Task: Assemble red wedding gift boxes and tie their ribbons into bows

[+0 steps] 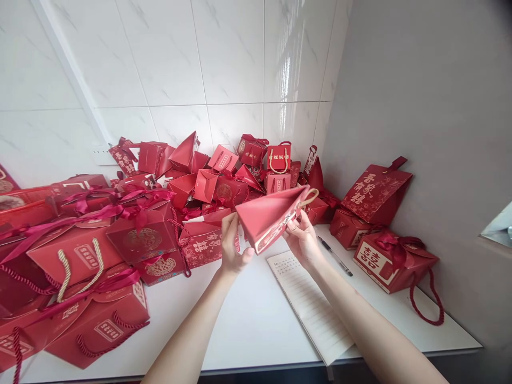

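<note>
Your left hand (233,246) and right hand (303,238) both grip the tilted red gift box (262,217); ruled notebook (314,312) and black pen (335,256) lie on the table (244,325).

Lined notepad (316,314) taken as reference: lies flat on white counter (240,320), handwriting at its far end, near end reaching the counter's front edge. Black pen (335,257) just right of the notepad's written end. Farther right of notepad: bow-topped box (394,261), red with pale character panel, its twisted cord handle (434,304) drooping onto the counter. Behind that, also right of notepad: peaked box (374,192), tilted, apparently resting on low red box (346,228). Left of and behind notepad: large heap of red gift boxes (143,234), ribboned and corded, several tipped. Beyond notepad: marbled tile wall (232,53); grey wall (420,80) to its right.
</note>
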A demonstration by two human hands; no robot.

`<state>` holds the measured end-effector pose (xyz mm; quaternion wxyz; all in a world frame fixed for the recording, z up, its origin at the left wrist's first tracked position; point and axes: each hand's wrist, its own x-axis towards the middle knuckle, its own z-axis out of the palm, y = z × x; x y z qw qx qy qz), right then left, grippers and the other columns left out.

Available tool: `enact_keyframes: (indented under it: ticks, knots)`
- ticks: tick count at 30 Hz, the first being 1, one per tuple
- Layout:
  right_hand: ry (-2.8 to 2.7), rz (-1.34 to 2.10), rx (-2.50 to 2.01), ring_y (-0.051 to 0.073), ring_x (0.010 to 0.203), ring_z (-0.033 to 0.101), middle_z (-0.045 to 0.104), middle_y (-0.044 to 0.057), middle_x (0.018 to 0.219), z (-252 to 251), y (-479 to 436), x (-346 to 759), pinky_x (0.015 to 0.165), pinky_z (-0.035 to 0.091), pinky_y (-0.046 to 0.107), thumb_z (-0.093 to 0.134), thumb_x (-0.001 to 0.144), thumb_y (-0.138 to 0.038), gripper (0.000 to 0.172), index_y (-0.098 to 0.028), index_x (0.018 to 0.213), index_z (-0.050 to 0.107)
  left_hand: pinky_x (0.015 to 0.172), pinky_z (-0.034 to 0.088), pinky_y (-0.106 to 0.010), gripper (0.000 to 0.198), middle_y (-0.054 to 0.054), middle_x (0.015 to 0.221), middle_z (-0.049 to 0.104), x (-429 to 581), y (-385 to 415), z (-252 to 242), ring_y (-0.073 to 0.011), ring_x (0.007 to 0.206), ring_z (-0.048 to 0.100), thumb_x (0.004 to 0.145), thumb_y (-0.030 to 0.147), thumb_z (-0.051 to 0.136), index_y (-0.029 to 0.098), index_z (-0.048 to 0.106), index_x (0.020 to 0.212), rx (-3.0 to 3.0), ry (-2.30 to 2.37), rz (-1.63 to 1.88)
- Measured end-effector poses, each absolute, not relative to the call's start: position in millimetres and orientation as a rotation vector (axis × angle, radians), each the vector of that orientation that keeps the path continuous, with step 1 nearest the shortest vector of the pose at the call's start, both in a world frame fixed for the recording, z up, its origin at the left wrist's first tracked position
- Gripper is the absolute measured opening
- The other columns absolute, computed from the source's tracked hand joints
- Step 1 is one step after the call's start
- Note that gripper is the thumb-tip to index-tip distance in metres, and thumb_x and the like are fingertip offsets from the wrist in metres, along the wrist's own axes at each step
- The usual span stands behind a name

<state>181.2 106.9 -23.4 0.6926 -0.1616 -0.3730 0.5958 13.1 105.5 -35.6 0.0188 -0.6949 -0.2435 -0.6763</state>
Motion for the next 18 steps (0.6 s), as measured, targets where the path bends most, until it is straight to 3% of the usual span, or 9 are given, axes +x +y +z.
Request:
enact_keyframes:
  ticks: [4, 8, 14, 18]
  knots:
    - [-0.805, 1.580, -0.434, 0.014, 0.066, 0.065, 0.069, -0.001, 0.075, -30.9, 107.5, 178.8, 0.065, 0.056, 0.026, 0.071, 0.074, -0.037, 0.024, -0.020, 0.088, 0.063, 0.102, 0.039, -0.046, 0.082, -0.015, 0.124, 0.042, 19.8, 100.3, -33.8, -0.0336, 0.121, 0.043, 0.079, 0.072, 0.041, 0.017, 0.038, 0.140, -2.277, -0.637, -2.006]
    - [-0.808, 1.745, -0.409, 0.011, 0.054, 0.061, 0.064, -0.005, 0.061, -37.9, 107.1, 173.1, 0.057, 0.056, 0.023, 0.071, 0.073, -0.024, 0.012, -0.020, 0.077, 0.061, 0.103, 0.036, -0.051, 0.090, -0.019, 0.134, 0.036, 24.4, 97.4, -36.2, -0.0377, 0.130, 0.033, 0.077, 0.073, 0.041, 0.016, 0.028, 0.145, -2.305, -0.664, -1.856]
    - [-0.792, 1.848, -0.431, 0.010, 0.044, 0.056, 0.066, -0.002, 0.065, -44.2, 109.7, 167.1, 0.040, 0.049, 0.020, 0.064, 0.080, -0.024, 0.011, -0.021, 0.090, 0.061, 0.101, 0.037, -0.052, 0.094, -0.020, 0.139, 0.031, 22.9, 98.7, -38.8, -0.0376, 0.129, 0.034, 0.077, 0.067, 0.049, 0.017, 0.016, 0.149, -2.237, -0.671, -1.810]
    - [-0.764, 1.856, -0.445, 0.009, 0.044, 0.056, 0.066, -0.002, 0.066, -41.7, 109.2, 166.5, 0.041, 0.051, 0.018, 0.061, 0.084, -0.026, 0.012, -0.021, 0.094, 0.060, 0.101, 0.038, -0.050, 0.091, -0.019, 0.138, 0.033, 22.8, 97.9, -38.1, -0.0364, 0.129, 0.035, 0.078, 0.065, 0.050, 0.019, 0.018, 0.149, -2.236, -0.664, -1.824]
